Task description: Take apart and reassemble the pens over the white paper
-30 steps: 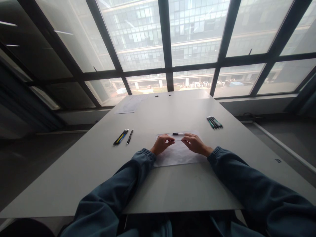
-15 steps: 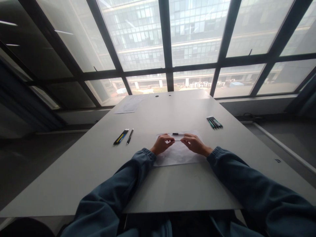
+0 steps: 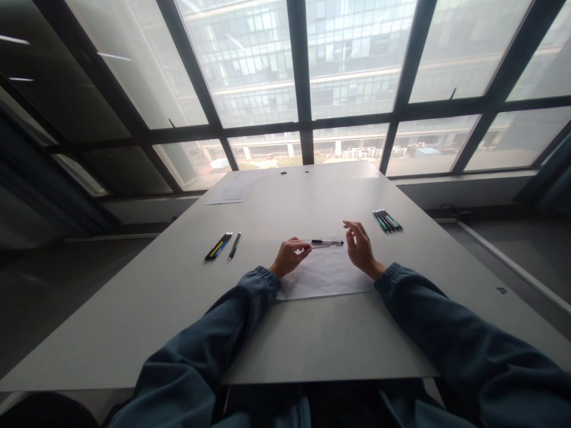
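My left hand (image 3: 290, 257) rests on a white sheet of paper (image 3: 324, 278) with its fingers pinched on a thin rod, perhaps a pen refill (image 3: 319, 247), that points right. My right hand (image 3: 360, 249) is lifted off the sheet with the fingers spread and holds nothing. Just beyond both hands a pen (image 3: 328, 242) with a black end lies across the paper's far edge.
On the grey table (image 3: 178, 297), a few pens (image 3: 222, 245) lie to the left and a bundle of dark pens (image 3: 388, 220) to the right. Another paper sheet (image 3: 234, 190) lies at the far left end. Large windows rise behind the table.
My right hand let go of the thin rod and moved up and to the right, opening its fingers. The left hand stayed in place, holding the rod.
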The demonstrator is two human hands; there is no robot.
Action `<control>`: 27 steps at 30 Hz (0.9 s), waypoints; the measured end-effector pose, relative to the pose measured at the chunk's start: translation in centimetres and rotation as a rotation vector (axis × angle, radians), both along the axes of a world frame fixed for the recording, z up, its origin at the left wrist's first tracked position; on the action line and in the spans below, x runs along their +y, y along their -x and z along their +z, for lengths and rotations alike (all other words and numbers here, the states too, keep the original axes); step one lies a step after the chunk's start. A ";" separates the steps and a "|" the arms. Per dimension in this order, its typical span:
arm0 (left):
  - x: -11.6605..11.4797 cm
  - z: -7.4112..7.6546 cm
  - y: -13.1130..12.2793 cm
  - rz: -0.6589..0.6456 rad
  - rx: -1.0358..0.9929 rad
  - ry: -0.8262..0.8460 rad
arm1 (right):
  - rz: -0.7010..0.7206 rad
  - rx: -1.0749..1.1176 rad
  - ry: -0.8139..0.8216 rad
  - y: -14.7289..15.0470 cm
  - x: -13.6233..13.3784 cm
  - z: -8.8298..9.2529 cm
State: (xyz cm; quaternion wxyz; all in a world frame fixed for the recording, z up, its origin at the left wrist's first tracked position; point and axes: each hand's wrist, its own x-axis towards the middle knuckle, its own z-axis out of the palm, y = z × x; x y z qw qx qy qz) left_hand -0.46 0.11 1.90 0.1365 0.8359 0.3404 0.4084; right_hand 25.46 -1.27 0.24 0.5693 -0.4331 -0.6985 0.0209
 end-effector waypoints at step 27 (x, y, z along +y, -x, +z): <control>1.4 0.1 1.4 0.213 -0.061 -0.035 | -0.158 -0.443 0.342 -0.4 0.9 -1.1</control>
